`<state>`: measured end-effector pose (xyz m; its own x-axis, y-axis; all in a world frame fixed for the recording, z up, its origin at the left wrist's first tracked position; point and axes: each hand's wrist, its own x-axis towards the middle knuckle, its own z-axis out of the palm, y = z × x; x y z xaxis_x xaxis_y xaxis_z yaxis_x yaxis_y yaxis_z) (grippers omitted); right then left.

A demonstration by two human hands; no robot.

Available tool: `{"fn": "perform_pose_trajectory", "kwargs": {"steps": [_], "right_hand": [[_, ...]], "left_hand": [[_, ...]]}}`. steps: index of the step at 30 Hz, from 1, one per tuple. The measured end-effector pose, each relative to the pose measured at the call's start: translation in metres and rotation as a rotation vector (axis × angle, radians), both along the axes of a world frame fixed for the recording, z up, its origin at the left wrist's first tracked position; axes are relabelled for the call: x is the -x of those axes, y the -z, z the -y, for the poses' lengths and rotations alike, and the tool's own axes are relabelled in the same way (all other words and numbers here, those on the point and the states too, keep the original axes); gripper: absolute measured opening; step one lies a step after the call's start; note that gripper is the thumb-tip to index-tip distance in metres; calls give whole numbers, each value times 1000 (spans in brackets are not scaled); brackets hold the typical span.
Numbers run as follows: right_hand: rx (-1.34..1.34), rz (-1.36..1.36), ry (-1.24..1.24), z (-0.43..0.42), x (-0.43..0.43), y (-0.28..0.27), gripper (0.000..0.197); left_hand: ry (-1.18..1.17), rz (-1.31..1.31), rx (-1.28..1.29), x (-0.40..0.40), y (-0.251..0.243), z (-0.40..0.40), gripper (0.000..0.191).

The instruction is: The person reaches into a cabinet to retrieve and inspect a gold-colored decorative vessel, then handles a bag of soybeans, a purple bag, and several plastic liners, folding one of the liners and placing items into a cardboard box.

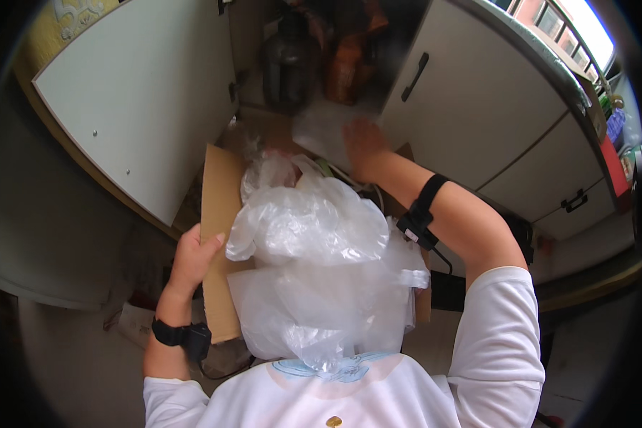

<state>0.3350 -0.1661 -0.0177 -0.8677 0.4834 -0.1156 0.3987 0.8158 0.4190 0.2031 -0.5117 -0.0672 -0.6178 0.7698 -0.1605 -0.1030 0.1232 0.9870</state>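
Before my body stands a cardboard box (219, 289), heaped with crumpled clear plastic bags (321, 224) that hang over its near side. My left hand (195, 254) grips the box's left flap, thumb on the inner face and fingers behind. Blurred, my right hand (365, 147) is at the far side of the box, on or just above a pale translucent sheet or bag (321, 131); whether its fingers hold it cannot be told. A whitish cord (348, 174) runs below that hand, among the things in the box.
Beyond the box, an open cabinet holds a dark bottle or jug (288, 69) and an orange container (345, 69). Its white door (150, 96) stands open at the left. A closed cabinet door (471, 96) with a black handle is at the right, under a countertop edge (545, 48).
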Motion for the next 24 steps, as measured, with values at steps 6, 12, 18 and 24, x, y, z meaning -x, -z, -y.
{"fn": "perform_pose_trajectory", "kwargs": {"steps": [6,12,18,24], "right_hand": [[61,69,17,0,1,-3,102],[422,-271,133,-29,-5,7,56],[1240,-1008,436,-20,-90,-64,38],[1833,-1357,473,-5,-198,-78,44]], "left_hand": [[-10,-59,22,-10,-11,5,26],[7,-7,-14,-10,-5,1,25],[36,-9,-72,-10,1,3,27],[41,-32,-70,-9,5,-1,26]]}}
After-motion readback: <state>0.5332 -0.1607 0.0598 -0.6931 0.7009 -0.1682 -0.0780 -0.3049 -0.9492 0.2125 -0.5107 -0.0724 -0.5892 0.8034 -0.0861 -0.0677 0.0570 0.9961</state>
